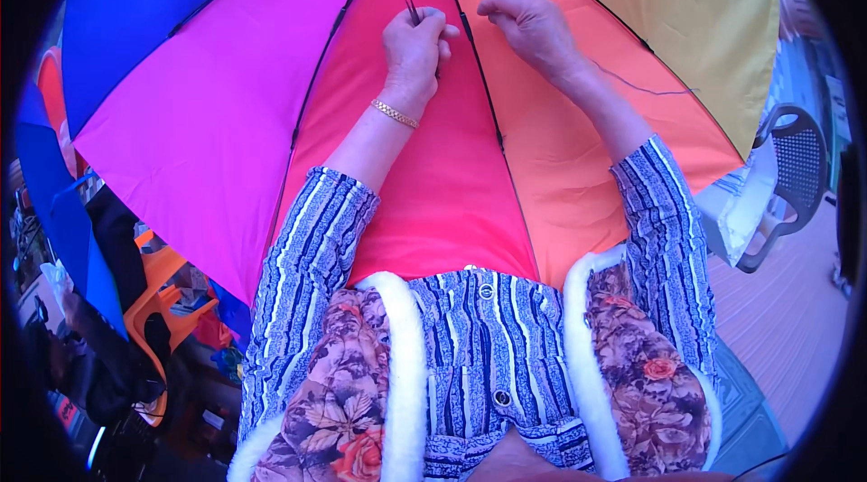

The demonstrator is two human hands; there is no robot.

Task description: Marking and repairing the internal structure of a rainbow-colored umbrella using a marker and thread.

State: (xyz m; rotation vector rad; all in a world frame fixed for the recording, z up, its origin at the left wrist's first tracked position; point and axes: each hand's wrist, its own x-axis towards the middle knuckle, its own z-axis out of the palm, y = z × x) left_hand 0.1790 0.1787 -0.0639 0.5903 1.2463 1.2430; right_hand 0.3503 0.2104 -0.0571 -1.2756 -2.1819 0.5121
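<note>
An open umbrella (433,184) with blue, magenta, red, orange and yellow panels spreads out in front of me, the inner side with its black ribs toward me. My left hand (414,50) is closed over the red panel around a thin dark tool with two pointed tips (413,12); its lower part is mostly hidden by my fingers. To the right, my right hand (533,26) is pinched together above the orange panel, near a rib. What lies in the pinch is too small to make out. A dark thread (646,87) trails across the orange panel beside my right wrist.
A dark grey perforated plastic chair (799,157) stands at the right, with white material (751,197) next to it. On the left are an orange plastic chair (163,292), blue fabric (77,220) and dark clutter. The umbrella's lower edge reaches my torso.
</note>
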